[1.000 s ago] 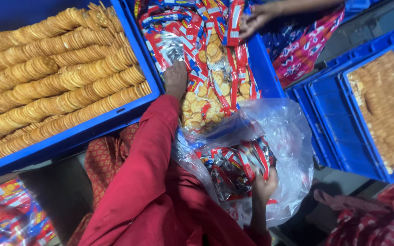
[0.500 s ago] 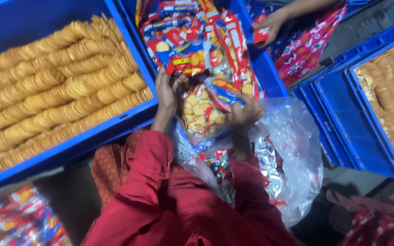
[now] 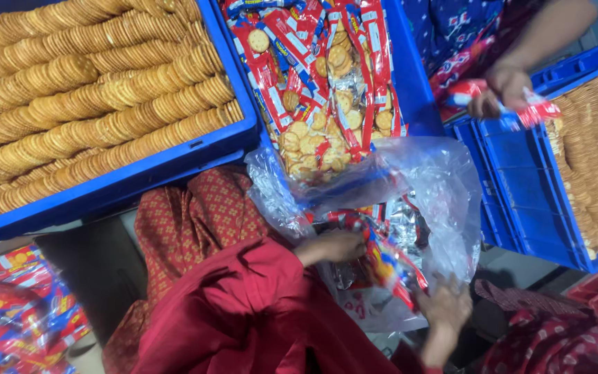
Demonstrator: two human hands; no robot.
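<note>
**Both hands inside the clear bag**

I see my left hand [image 3: 333, 246] low in the mouth of the clear plastic bag [image 3: 444, 187], its fingers [image 3: 356, 244] curled onto a red biscuit packet [image 3: 389, 260] — whether they pinch it or only press on it I cannot tell. My right hand [image 3: 446, 305] sits at the bag's lower edge, fingers bent toward the same packet; their grip is blurred, so I cannot tell that either. The packet lies tilted between the two hands, among other red and silver wrappers inside the bag.

Just above the bag's rim stands a blue crate [image 3: 410, 90] heaped with packed biscuits [image 3: 320, 83]. To its left a second blue crate [image 3: 140, 173] holds rows of bare round biscuits [image 3: 91, 104] standing on edge. At the upper right another person's hand [image 3: 503, 86] holds a red packet over a third blue crate — well apart from mine. Loose packets [image 3: 15, 312] lie at the lower left.
</note>
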